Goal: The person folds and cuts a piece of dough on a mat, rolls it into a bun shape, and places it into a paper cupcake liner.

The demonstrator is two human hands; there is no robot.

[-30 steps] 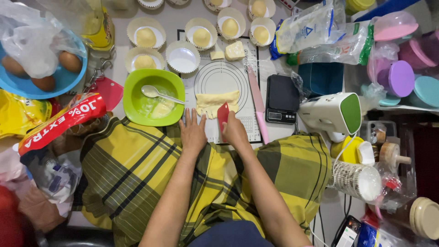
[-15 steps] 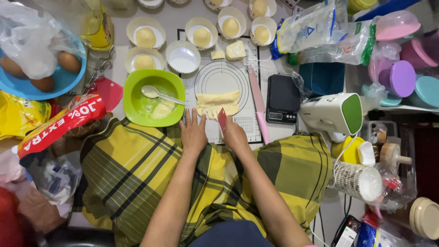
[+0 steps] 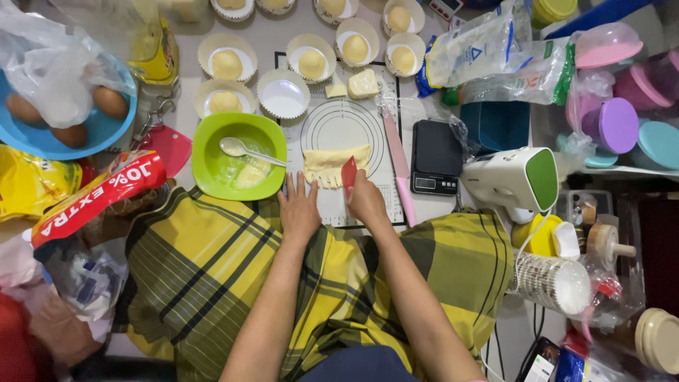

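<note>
A: Cluttered floor-level work area, seen from the head camera looking straight down over a lap covered in yellow plaid cloth. White baking mat with printed circles lies in the middle, ringed by bags, tubs and paper cups.

B: Change since the two earlier frames?

A: Small. Both hands sit in nearly the same place at the near edge of the mat. The red scraper was held at a slight slant a second ago; it now stands more upright, its edge at the near right corner of the dough strip. Dough outline looks unchanged.

B: Reading of that?

A: Judgement only: the work on the strip is at the blade-placing stage, not visibly cut or lifted. No separated piece shows beside it.

B: Hand states?

A: Left hand flat, fingers spread, palm down on the mat just below the dough, fingertips near its left end. Right hand closed around the scraper, pinching it from below.

B: Dough appearance?

A: Pale yellow, rolled out into a wide, thin rectangle, ragged along the near edge, lying across the lower part of the circles. Surface looks matte and slightly uneven.

B: Surroundings?

A: Green bowl with a spoon and pale residue, just left of the mat. Fluted paper cups holding yellow dough balls beyond it; one cup is empty. Black scale right of the mat, pink rolling pin between them. Blue bowl with eggs far left.
</note>
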